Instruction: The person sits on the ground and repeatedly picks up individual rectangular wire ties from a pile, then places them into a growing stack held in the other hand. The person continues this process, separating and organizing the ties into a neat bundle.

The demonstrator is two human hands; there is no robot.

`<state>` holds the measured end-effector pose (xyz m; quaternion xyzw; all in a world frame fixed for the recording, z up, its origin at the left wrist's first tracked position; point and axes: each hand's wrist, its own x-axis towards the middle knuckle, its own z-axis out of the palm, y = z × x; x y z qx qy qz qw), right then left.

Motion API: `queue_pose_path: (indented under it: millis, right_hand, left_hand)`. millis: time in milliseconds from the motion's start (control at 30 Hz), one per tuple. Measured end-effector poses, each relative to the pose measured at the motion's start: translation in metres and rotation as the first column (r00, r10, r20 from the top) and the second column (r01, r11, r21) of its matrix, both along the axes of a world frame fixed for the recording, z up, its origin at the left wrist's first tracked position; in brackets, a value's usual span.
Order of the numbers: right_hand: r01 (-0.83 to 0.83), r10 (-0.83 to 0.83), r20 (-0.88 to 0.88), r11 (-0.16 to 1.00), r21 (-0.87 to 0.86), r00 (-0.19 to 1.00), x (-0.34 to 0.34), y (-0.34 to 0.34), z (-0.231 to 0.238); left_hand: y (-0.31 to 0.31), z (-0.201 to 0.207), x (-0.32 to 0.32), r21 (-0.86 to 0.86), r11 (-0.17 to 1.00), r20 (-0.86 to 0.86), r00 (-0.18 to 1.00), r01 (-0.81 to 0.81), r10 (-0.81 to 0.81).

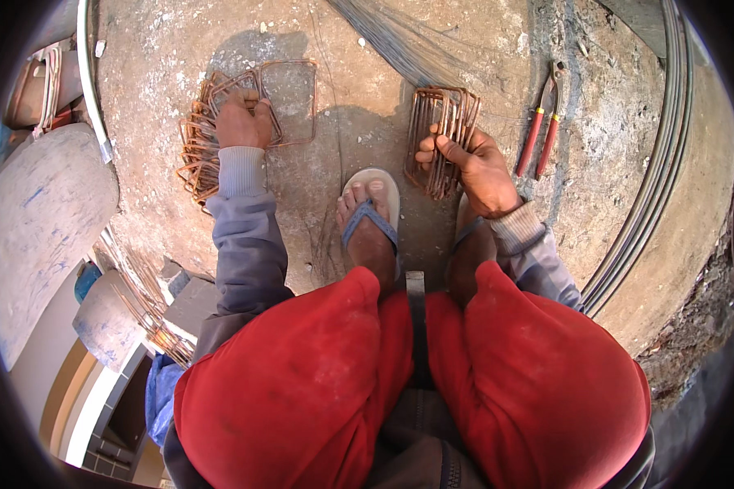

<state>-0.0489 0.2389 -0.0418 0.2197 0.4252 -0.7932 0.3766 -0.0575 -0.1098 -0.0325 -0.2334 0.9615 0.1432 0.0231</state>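
Observation:
Rusty rectangular steel stirrups (197, 151) lie in a fanned pile on the left of the concrete floor. My left hand (243, 121) is over the pile's right side, its fingers curled and closed on a stirrup; its fingertips are partly hidden. One single stirrup (315, 102) lies flat just right of that hand. In my right hand (481, 167) is a bundle of stirrups (439, 175), stacked side by side. The thumb presses on the near face and the fingers reach through the frames. My sandalled feet are between the two groups.
Red-handled cutters (538, 122) lie right of my right hand. Thin loose wires (408, 49) spread across the far floor. Long steel rods (665, 155) curve along the right side. A pale pipe (90, 81), a grey board (49, 220) and more bent rods (143, 306) are at the left.

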Motion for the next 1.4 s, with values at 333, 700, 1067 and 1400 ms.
queue_pose_path:
  millis: [333, 700, 1067, 1400]
  right_hand:
    - [-0.010, 0.011, -0.027, 1.000, 0.020, 1.000, 0.000, -0.001, -0.003]
    - [-0.013, 0.014, -0.034, 0.999, 0.030, 0.999, 0.000, 0.001, -0.003]
    - [-0.027, 0.035, -0.125, 0.997, 0.070, 0.992, 0.002, -0.001, -0.003]
    - [-0.020, 0.047, -0.193, 0.990, 0.139, 0.980, 0.003, 0.001, -0.008]
  left_hand:
    - [0.137, 0.044, 0.020, 0.521, 0.825, -0.228, 0.967, 0.220, -0.113]
    - [0.046, 0.005, 0.027, -0.129, 0.972, -0.170, 0.961, 0.197, -0.217]
    - [0.169, 0.018, 0.033, 0.660, 0.692, -0.201, 0.956, 0.294, -0.214]
    - [0.170, 0.010, 0.032, 0.712, 0.600, -0.128, 0.908, 0.365, -0.399]
